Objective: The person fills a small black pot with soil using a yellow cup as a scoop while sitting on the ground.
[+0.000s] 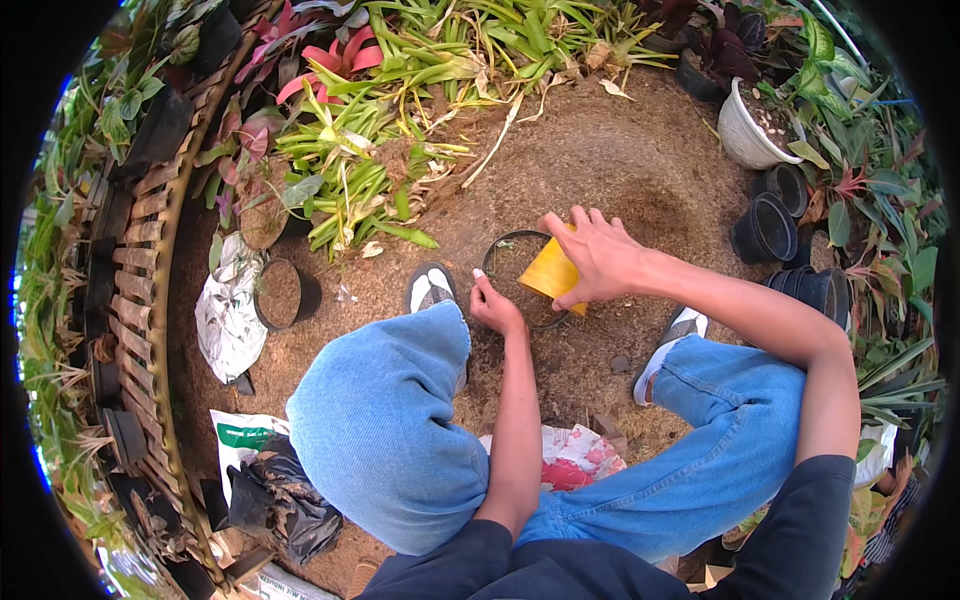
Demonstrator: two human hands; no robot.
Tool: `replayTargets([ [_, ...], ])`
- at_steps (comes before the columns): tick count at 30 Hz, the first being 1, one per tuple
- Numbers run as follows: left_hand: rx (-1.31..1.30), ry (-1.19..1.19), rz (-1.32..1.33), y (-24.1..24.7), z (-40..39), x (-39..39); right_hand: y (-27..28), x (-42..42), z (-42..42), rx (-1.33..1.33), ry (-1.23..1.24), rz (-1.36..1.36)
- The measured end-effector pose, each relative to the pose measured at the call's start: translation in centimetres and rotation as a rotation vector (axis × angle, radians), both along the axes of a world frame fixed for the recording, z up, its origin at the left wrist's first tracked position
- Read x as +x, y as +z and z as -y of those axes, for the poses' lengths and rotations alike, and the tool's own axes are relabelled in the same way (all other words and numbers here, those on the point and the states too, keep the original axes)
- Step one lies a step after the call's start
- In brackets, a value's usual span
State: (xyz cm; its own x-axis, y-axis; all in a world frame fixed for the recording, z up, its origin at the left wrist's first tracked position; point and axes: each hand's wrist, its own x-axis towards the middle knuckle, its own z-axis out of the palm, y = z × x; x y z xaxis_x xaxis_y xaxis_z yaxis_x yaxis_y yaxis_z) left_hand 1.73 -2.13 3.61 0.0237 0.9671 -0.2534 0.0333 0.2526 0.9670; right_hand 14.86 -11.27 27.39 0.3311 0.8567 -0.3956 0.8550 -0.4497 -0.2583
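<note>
Between my feet on the ground is a round black pot or basin (504, 268), with dark soil-like matter and a few green bits inside. My right hand (600, 259) grips a yellow container (551, 271), tilted over the right part of the black one. Whether anything comes out of it cannot be seen. My left hand (495, 304) is at the left rim of the black container, fingers curled and thumb up; whether it grips the rim is unclear.
Uprooted green plants (427, 67) lie ahead. A soil-filled black pot (289, 294) stands left, beside a white bag (232, 315). Empty black pots (763, 229) and a white pot (754, 131) line the right. A slatted rack (142, 285) runs along the left. Part of another person (896, 499) shows lower right.
</note>
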Motion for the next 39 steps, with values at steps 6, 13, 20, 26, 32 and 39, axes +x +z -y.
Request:
replayTargets([
  [6,-0.024,0.016,0.001,-0.5,-0.3,-0.1,0.2,2.2,0.8,-0.019,-0.090,-0.027],
  [13,-0.048,-0.034,0.007,0.7,-0.9,-0.3,-1.2,7.8,5.2,-0.393,-0.122,-0.029],
  [20,-0.098,0.009,0.113,1.5,0.7,0.9,-12.0,9.0,15.5,-0.613,-0.101,0.303],
  [26,-0.081,0.016,0.078,1.0,0.3,0.3,-12.8,8.6,17.0,-0.540,0.018,0.306],
  [32,-0.178,-0.020,0.205,-0.1,-1.0,-0.2,-10.1,5.0,9.2,-0.107,-0.120,-0.173],
  [39,-0.494,-0.089,0.378,1.6,0.0,-0.1,-14.2,-0.9,5.8,-0.059,-0.310,-0.593],
])
